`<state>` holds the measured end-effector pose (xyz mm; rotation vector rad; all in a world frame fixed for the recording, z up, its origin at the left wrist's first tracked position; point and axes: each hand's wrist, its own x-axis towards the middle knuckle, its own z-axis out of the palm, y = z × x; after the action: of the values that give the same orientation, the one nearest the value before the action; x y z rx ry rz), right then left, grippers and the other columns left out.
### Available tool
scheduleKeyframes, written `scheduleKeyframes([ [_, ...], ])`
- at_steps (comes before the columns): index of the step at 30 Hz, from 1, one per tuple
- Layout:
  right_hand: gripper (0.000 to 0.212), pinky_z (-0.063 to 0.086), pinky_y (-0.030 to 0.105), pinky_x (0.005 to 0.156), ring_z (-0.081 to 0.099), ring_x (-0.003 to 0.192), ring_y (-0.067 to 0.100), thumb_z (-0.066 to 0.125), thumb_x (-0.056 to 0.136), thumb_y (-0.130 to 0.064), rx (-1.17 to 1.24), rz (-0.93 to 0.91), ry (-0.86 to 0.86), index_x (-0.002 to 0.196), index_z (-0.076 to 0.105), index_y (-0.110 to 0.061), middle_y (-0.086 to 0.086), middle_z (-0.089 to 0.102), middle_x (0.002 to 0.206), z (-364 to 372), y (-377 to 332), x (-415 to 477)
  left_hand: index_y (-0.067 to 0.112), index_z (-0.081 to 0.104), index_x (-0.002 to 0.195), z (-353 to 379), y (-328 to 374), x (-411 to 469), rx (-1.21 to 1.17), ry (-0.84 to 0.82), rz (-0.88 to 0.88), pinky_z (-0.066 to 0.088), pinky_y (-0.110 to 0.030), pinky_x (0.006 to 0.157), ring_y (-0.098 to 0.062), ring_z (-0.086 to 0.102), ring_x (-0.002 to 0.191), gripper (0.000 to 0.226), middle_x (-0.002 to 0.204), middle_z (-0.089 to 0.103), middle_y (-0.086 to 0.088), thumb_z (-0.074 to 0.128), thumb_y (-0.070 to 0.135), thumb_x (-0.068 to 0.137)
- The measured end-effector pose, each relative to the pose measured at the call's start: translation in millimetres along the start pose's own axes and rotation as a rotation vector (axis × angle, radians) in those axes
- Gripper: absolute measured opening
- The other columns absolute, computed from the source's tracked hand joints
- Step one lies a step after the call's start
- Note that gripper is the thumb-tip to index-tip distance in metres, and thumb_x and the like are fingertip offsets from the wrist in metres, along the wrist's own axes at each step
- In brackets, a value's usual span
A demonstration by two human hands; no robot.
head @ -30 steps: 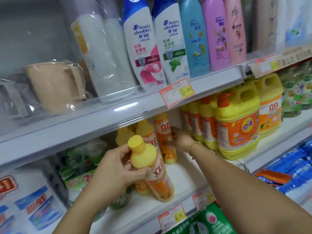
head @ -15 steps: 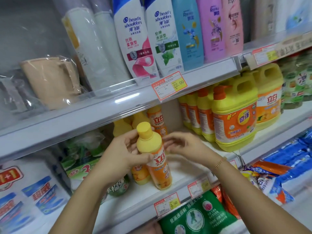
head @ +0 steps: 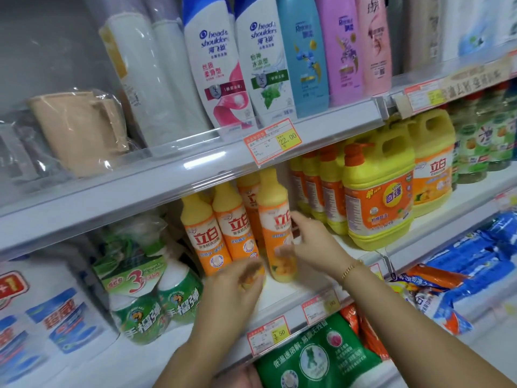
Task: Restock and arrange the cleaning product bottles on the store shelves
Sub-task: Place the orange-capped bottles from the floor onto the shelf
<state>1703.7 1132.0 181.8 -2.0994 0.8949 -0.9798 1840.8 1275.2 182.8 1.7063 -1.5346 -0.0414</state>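
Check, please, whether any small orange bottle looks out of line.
Only mildly: the rightmost bottle, held by the right hand, sits apart from the other bottles and nearer the shelf edge. Nothing looks spilled or damaged.

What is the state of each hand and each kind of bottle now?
small orange bottles: standing, caps on.
front orange bottle: standing, cap on.
right hand: touches the front orange bottle; grip blurred.
left hand: by the small orange bottles' bases; grip blurred.
yellow jugs: upright, caps on.
shampoo bottles: standing in a row.
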Motion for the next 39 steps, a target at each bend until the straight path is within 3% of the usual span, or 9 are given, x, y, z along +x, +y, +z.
scheduleKeyframes([
  [3, 0.049, 0.054, 0.027, 0.076, 0.065, 0.087, 0.015, 0.082, 0.071, -0.021, -0.016, 0.073, -0.045, 0.112, 0.056, -0.015, 0.001, 0.068, 0.108, 2.8, 1.5, 27.2, 0.029, 0.063, 0.122, 10.4, -25.2, -15.0, 0.263, -0.254, 0.07, 0.036, -0.007, 0.086, 0.004, 0.056, 0.102, 0.034, 0.116, 0.06, 0.022, 0.063, 0.038, 0.089],
  [5, 0.055, 0.055, 0.035, 0.085, 0.065, 0.098, 0.02, 0.081, 0.072, -0.021, -0.03, 0.069, -0.063, 0.119, 0.053, -0.014, 0.004, 0.066, 0.115, 7.7, 1.9, 39.7, 0.03, 0.059, 0.127, 12.4, -40.3, -17.0, 0.314, -0.324, 0.077, 0.031, -0.007, 0.091, 0.002, 0.052, 0.114, 0.041, 0.126, 0.057, 0.021, 0.061, 0.045, 0.09],
  [8, 0.061, 0.053, 0.039, 0.091, 0.063, 0.105, 0.023, 0.08, 0.074, -0.019, -0.024, 0.069, -0.064, 0.126, 0.05, -0.012, 0.007, 0.064, 0.12, 12.5, 3.1, 46.0, 0.028, 0.066, 0.12, 15.5, -55.9, -19.1, 0.245, -0.304, 0.064, 0.03, 0.002, 0.088, 0.009, 0.052, 0.105, 0.039, 0.118, 0.062, 0.021, 0.063, 0.048, 0.086],
  [13, 0.061, 0.051, 0.03, 0.089, 0.063, 0.103, 0.02, 0.084, 0.069, -0.02, -0.027, 0.086, -0.047, 0.123, 0.055, -0.011, 0.006, 0.066, 0.118, 26.1, 16.7, 40.1, 0.025, 0.073, 0.106, 21.6, -64.3, -19.8, 0.178, -0.258, 0.085, 0.029, 0.005, 0.081, 0.028, 0.047, 0.091, 0.026, 0.103, 0.059, 0.029, 0.068, 0.041, 0.085],
  [17, 0.063, 0.046, 0.029, 0.094, 0.06, 0.111, 0.021, 0.081, 0.073, -0.014, 0.088, 0.171, -0.132, 0.13, 0.053, -0.012, 0.006, 0.063, 0.125, 41.7, 33.3, 35.3, 0.027, 0.073, 0.105, 21.8, -69.2, -19.8, 0.149, -0.25, 0.061, 0.03, 0.005, 0.08, 0.027, 0.047, 0.094, 0.024, 0.101, 0.058, 0.032, 0.069, 0.039, 0.085],
  [20, 0.065, 0.045, 0.036, 0.101, 0.058, 0.115, 0.023, 0.08, 0.075, -0.013, 0.116, 0.198, -0.174, 0.132, 0.05, -0.013, 0.006, 0.062, 0.126, 45.4, 36.1, 43.3, 0.028, 0.073, 0.104, 23.0, -72.1, -19.4, 0.137, -0.24, 0.043, 0.032, 0.004, 0.081, 0.025, 0.048, 0.095, 0.023, 0.099, 0.056, 0.035, 0.07, 0.038, 0.084],
  [26, 0.073, 0.044, 0.033, 0.1, 0.055, 0.116, 0.022, 0.079, 0.075, -0.009, 0.154, 0.23, -0.283, 0.138, 0.042, -0.017, 0.004, 0.058, 0.131, 49.5, 41.0, 54.2, 0.03, 0.074, 0.101, 23.4, -75.8, -19.5, 0.115, -0.238, 0.021, 0.034, 0.003, 0.082, 0.02, 0.051, 0.098, 0.022, 0.097, 0.055, 0.039, 0.071, 0.041, 0.082],
  [35, 0.071, 0.044, 0.032, 0.098, 0.057, 0.114, 0.023, 0.081, 0.072, -0.013, 0.119, 0.191, -0.223, 0.133, 0.046, -0.018, 0.004, 0.06, 0.128, 63.7, 45.7, 67.4, 0.029, 0.075, 0.1, 26.5, -81.8, -20.0, 0.115, -0.214, 0.055, 0.033, 0.004, 0.081, 0.022, 0.049, 0.1, 0.023, 0.096, 0.057, 0.035, 0.074, 0.041, 0.08],
  [39, 0.071, 0.046, 0.037, 0.1, 0.058, 0.114, 0.024, 0.084, 0.07, -0.02, 0.053, 0.196, -0.197, 0.131, 0.048, -0.018, 0.004, 0.061, 0.127, 65.9, 46.9, 68.7, 0.028, 0.076, 0.097, 27.0, -82.2, -20.8, 0.08, -0.194, 0.055, 0.034, 0.003, 0.082, 0.017, 0.052, 0.101, 0.04, 0.095, 0.058, 0.036, 0.065, 0.058, 0.073],
])
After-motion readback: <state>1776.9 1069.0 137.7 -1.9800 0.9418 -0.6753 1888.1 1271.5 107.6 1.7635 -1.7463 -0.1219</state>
